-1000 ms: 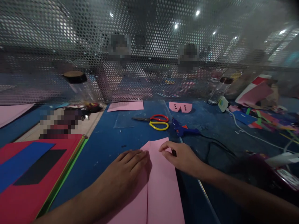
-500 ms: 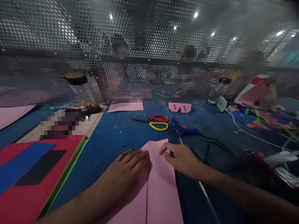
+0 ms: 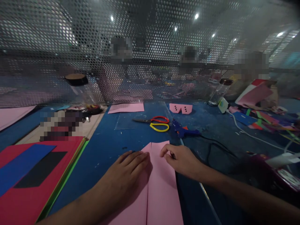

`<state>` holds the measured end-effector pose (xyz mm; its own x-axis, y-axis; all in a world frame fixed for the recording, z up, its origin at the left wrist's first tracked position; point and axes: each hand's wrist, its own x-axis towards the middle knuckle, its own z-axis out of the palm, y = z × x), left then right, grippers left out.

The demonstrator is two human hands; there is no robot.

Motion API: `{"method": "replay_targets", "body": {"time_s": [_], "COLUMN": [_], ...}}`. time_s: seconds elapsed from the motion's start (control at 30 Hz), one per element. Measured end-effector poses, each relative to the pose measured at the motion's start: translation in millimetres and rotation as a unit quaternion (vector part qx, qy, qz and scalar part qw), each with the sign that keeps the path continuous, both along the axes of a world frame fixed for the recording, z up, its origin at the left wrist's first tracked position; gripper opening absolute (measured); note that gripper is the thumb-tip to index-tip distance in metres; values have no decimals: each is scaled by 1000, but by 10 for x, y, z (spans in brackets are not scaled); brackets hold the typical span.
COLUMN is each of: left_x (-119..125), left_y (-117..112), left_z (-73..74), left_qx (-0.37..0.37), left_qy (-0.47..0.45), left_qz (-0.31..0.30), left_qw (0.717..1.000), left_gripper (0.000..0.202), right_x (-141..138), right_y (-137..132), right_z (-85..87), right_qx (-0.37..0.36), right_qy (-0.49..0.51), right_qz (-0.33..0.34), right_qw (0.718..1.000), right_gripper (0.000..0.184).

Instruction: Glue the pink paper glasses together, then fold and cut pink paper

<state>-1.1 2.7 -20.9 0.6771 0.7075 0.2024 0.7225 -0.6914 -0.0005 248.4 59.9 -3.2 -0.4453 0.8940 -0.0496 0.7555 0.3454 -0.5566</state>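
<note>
A folded pink paper (image 3: 161,190) lies lengthwise in front of me, with a seam running down its middle. My left hand (image 3: 130,170) rests flat on its left part, fingers stretched out, fingertips beside the seam. Over the right edge near the far end is my right hand (image 3: 181,157), its fingers curled in. A small dark patch shows between thumb and palm; whether it is an object or shadow I cannot make out. Beyond the hands lie scissors (image 3: 159,128) with one red and one yellow handle, and a blue hot glue gun (image 3: 187,132).
At left is a stack of coloured sheets (image 3: 47,168). Jars (image 3: 82,92) stand near the perforated metal screen (image 3: 150,47). Pink pieces (image 3: 126,107) lie at the back, one a cutout with black squares (image 3: 180,108). Cables, a maroon device (image 3: 281,175) and paper scraps (image 3: 255,118) fill the right.
Almost nothing differs. Both hands keep their places on and over the pink paper, and the view has shifted very slightly.
</note>
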Motion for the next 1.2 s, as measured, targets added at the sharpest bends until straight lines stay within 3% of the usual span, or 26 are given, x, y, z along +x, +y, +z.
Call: {"method": "replay_targets", "body": {"time_s": [0.7,1.2], "left_x": [-25,17], "left_y": [-11,-9], "left_z": [-40,14], "left_qx": [-8,14], "left_qy": [12,5], "left_qz": [1,-5], "left_qw": [1000,1000], "left_gripper": [54,46], "right_x": [6,16], "right_y": [6,-9], "right_z": [10,28], "right_qx": [1,-12], "right_qy": [5,17], "right_qz": [3,-3], "right_qw": [1000,1000], "right_gripper": [29,27]}}
